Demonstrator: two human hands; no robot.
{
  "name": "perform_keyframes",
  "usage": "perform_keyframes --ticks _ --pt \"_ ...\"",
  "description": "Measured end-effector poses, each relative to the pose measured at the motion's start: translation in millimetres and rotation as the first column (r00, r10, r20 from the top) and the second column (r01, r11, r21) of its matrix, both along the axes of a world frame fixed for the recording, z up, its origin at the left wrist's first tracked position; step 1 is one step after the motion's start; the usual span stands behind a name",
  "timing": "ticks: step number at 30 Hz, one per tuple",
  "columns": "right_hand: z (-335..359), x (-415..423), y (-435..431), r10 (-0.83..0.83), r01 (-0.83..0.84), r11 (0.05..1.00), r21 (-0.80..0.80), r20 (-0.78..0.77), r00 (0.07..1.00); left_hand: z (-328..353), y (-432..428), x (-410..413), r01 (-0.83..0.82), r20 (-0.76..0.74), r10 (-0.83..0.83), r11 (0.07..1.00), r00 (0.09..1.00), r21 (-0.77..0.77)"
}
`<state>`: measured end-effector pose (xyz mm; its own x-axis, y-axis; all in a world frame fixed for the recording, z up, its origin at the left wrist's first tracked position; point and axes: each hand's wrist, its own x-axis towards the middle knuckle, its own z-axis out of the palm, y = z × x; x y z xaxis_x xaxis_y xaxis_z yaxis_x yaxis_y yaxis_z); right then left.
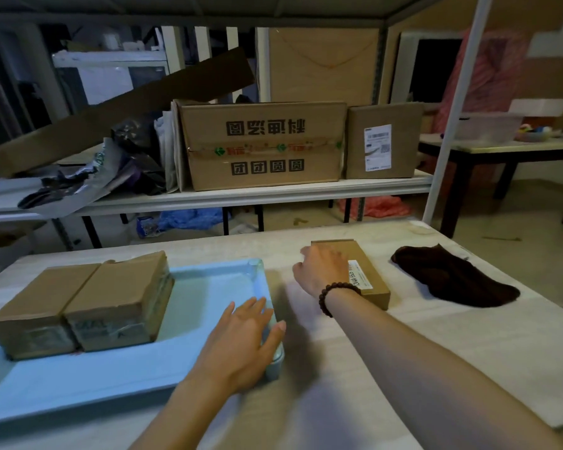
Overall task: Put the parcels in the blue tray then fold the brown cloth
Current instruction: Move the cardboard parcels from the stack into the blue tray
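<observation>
A light blue tray [88, 381] lies on the table at the left. Two brown cardboard parcels stand side by side in it, one at the left [36, 306] and one to its right [121, 300]. My left hand [241, 342] rests flat on the tray's right rim with fingers spread. A third, flatter parcel [364, 271] with a white label lies on the table right of the tray. My right hand [322, 267], a bead bracelet on its wrist, lies over that parcel's left side; I cannot tell if it grips. A dark brown cloth [452, 277] lies crumpled further right.
A shelf behind the table carries a large printed carton [264, 144], a smaller box [382, 141], plastic bags [88, 177] and a leaning cardboard strip. A white post [449, 125] rises at the table's far right corner. Another table [501, 151] stands beyond it.
</observation>
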<state>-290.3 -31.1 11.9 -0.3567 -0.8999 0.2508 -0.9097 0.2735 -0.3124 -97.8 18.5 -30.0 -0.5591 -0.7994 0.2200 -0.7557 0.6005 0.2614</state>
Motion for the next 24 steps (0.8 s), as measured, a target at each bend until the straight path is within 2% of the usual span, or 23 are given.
perform_keyframes --ticks 2,5,9,13,15,17,19,21,24 --pt "-5 -15 0 -0.091 0.105 0.981 0.165 -0.088 0.992 2 2 -5 -0.010 -0.015 0.010 1.000 1.000 0.004" --pt "-14 -33 1 -0.202 0.207 0.908 0.363 -0.053 0.978 5 2 -9 0.005 -0.043 -0.006 1.000 0.999 -0.011" --pt "-25 -48 3 -0.273 0.219 0.880 0.422 0.069 0.960 5 4 -9 0.006 -0.088 -0.010 0.999 0.996 -0.043" --pt "-25 -52 7 -0.242 0.215 0.921 0.325 0.043 0.969 5 3 -9 -0.002 -0.180 -0.008 0.998 0.984 -0.057" --pt "-23 -45 9 -0.198 0.177 0.954 0.244 0.065 0.978 7 2 -13 -0.019 -0.293 0.021 1.000 0.956 0.011" --pt "-17 -30 11 -0.139 0.124 0.981 0.148 0.089 0.986 12 -4 -17 -0.062 -0.419 0.120 0.987 0.900 0.149" --pt "-6 -10 13 -0.059 0.056 0.998 0.030 0.122 0.991 23 -13 -21 -0.070 -0.516 0.248 0.938 0.820 0.339" --pt "6 12 17 0.043 -0.029 0.994 -0.101 0.141 0.989 38 -23 -24 -0.003 -0.601 0.385 0.843 0.700 0.537" --pt "22 47 31 0.191 -0.143 0.947 -0.288 0.147 0.970 53 -36 -20 0.134 -0.681 0.533 0.729 0.502 0.671"
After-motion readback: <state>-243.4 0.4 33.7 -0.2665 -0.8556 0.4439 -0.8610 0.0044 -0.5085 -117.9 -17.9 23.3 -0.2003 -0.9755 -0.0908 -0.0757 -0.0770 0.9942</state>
